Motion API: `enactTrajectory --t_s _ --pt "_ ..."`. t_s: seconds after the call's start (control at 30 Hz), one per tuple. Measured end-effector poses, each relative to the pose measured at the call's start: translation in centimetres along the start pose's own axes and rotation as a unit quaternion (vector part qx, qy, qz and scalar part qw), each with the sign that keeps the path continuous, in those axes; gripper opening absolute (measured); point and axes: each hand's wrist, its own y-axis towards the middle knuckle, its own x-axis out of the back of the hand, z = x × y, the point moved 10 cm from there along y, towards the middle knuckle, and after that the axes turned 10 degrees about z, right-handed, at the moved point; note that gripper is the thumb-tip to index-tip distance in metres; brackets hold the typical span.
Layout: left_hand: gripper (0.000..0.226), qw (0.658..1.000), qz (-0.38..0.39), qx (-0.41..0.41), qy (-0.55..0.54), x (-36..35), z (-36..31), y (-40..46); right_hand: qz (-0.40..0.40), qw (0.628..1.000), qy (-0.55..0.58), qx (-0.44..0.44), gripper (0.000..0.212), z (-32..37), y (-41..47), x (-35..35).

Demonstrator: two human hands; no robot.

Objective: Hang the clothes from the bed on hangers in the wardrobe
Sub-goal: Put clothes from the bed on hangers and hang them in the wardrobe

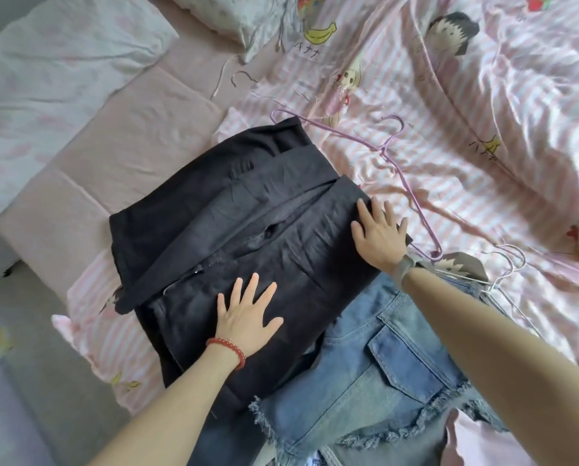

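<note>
A folded black garment (241,213) lies on the bed, over the pink striped cover. My left hand (247,314), with a red bead bracelet at the wrist, presses flat on its near part, fingers spread. My right hand (379,237) rests flat on the garment's right edge, fingers straight. A purple wire hanger (412,190) lies on the cover just right of the garment, partly under it. Blue frayed denim shorts (382,381) lie at the near right, tucked under the black garment's corner. White wire hangers (506,274) lie beyond my right wrist.
The pink striped cartoon-print duvet (483,129) is bunched across the right of the bed. A white pillow (46,79) sits at the far left, and another white hanger (241,79) lies at the back. Grey floor (29,381) shows at the lower left.
</note>
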Motion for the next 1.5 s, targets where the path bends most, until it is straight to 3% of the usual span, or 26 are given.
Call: enactTrajectory --t_s 0.23,0.43,0.63,0.77,0.9,1.1,1.23,1.5 --pt "0.053 0.991 -0.129 0.041 -0.009 5.0 3.8 -6.7 -0.014 0.996 0.008 0.09 0.049 10.3 -8.5 -0.7" --pt "0.049 0.958 -0.257 0.104 -0.068 6.4 10.4 -19.2 -0.03 0.981 0.022 0.19 0.043 22.0 -19.1 -0.4" --pt "0.048 0.925 -0.298 0.171 -0.165 -4.0 17.3 -34.3 0.022 0.943 -0.05 0.328 0.04 33.1 -33.5 -7.0" --pt "0.048 0.888 -0.306 0.274 -0.207 -14.6 22.8 -45.1 0.089 0.881 -0.141 0.442 0.039 39.5 -45.6 -15.6" --pt "0.044 0.826 -0.339 0.382 -0.238 -24.6 27.9 -57.7 0.14 0.798 -0.208 0.548 0.039 45.0 -58.6 -24.1" --pt "0.041 0.693 -0.373 0.556 -0.269 -36.8 33.4 -77.6 0.201 0.689 -0.205 0.665 0.043 52.8 -76.8 -32.9" --pt "0.035 0.596 -0.422 0.643 -0.228 -40.8 34.4 -89.6 0.217 0.619 -0.194 0.73 0.041 58.5 -87.1 -36.5" --pt "0.034 0.447 -0.432 0.775 -0.11 -44.7 36.5 -108.7 0.329 0.507 -0.07 0.794 0.031 69.6 -106.6 -40.4"
